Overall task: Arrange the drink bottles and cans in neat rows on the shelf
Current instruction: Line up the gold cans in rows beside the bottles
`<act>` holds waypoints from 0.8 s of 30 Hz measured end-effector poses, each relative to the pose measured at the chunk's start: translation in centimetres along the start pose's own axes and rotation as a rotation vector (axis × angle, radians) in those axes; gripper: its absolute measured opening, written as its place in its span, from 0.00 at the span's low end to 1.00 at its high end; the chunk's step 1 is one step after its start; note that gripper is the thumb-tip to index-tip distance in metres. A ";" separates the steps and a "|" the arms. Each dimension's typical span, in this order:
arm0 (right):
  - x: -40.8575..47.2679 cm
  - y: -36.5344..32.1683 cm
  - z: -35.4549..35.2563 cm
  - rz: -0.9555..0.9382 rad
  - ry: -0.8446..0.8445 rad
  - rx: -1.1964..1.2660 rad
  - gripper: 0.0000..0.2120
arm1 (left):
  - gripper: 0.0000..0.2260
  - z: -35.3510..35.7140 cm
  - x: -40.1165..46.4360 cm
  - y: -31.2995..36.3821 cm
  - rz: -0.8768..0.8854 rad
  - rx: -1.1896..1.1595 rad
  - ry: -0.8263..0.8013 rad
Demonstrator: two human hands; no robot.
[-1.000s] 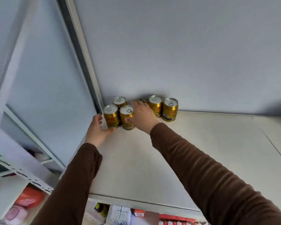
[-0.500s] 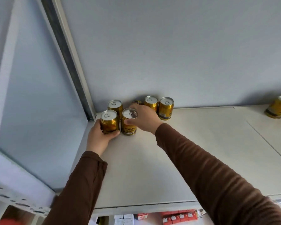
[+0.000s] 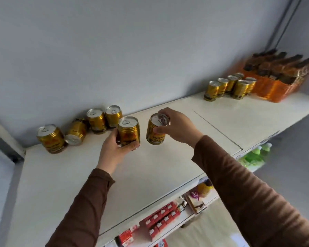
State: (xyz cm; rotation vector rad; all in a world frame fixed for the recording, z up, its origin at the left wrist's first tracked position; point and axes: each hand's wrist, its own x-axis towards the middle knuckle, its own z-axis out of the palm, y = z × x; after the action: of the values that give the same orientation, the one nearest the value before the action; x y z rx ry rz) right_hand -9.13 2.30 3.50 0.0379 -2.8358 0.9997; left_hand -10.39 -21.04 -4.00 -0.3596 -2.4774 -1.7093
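My left hand (image 3: 114, 148) grips a gold can (image 3: 128, 132), fingers curled round its left side, thumb across the lower front. Can upright, about mid-shelf, slightly back from centre; can't tell if its base touches the shelf (image 3: 150, 172). My right hand (image 3: 177, 128) pinches a second gold can (image 3: 156, 130) near its top, thumb on the front, fingers curled over the rim from the right. This can tilts a bit, just right of the first, apart from it.

Back-left corner of the shelf: one upright can (image 3: 51, 138) nearest the corner, a can on its side (image 3: 76, 131) touching it with its lid end facing out, then two upright cans (image 3: 104, 118) side by side against the back wall. The left-hand can is just in front of these two.

Far back-right of the shelf: a cluster of gold cans (image 3: 230, 87) in two short rows, well apart from my hands. Beside them, at the right end, an orange pack of dark-capped bottles (image 3: 278, 77), blurred.

Below the front edge, a lower shelf with red boxes (image 3: 161, 220) and green bottles (image 3: 255, 154).
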 end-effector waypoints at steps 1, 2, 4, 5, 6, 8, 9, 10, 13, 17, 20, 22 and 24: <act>-0.5 1.5 -1.2 0.025 0.024 -0.006 0.28 | 0.30 1.9 0.5 0.5 0.000 -0.001 -0.035; -1.1 3.1 -2.4 0.051 0.047 -0.006 0.29 | 0.28 3.8 1.1 1.1 0.007 0.004 -0.066; -2.3 6.3 -4.8 0.100 0.094 -0.013 0.29 | 0.27 7.7 1.9 2.4 0.018 0.020 -0.129; -2.9 8.1 -6.4 0.124 0.117 -0.022 0.29 | 0.27 10.1 2.4 3.1 0.028 0.013 -0.157; -3.4 9.3 -7.3 0.134 0.132 -0.032 0.29 | 0.27 11.6 2.7 3.6 0.032 0.000 -0.174; -4.4 12.4 -9.9 0.155 0.165 -0.050 0.30 | 0.27 15.5 3.2 5.1 0.040 -0.025 -0.216; -4.9 14.2 -11.5 0.164 0.177 -0.054 0.30 | 0.26 17.9 3.4 5.9 0.042 -0.033 -0.233; -5.4 16.1 -13.0 0.170 0.186 -0.058 0.30 | 0.26 20.2 3.6 6.8 0.041 -0.042 -0.246; -6.4 21.2 -17.4 0.183 0.189 -0.081 0.30 | 0.24 26.7 3.9 9.2 0.034 -0.057 -0.257; -7.0 26.9 -22.1 0.169 0.174 -0.097 0.30 | 0.24 33.9 4.4 11.8 0.006 -0.063 -0.250; -6.4 30.0 -24.8 0.158 0.159 -0.104 0.30 | 0.27 37.7 5.2 13.4 -0.010 -0.066 -0.234; -5.4 31.6 -26.2 0.157 0.146 -0.097 0.30 | 0.28 39.7 6.0 14.1 -0.019 -0.052 -0.219; -4.0 33.1 -27.2 0.150 0.129 -0.093 0.30 | 0.26 41.4 7.3 14.4 -0.020 -0.032 -0.207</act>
State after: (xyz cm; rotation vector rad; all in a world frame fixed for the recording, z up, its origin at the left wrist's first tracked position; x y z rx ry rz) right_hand -4.21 45.00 3.31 -0.2432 -2.7949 0.8607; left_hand -11.92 23.37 -4.19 -0.5430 -2.6045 -1.8068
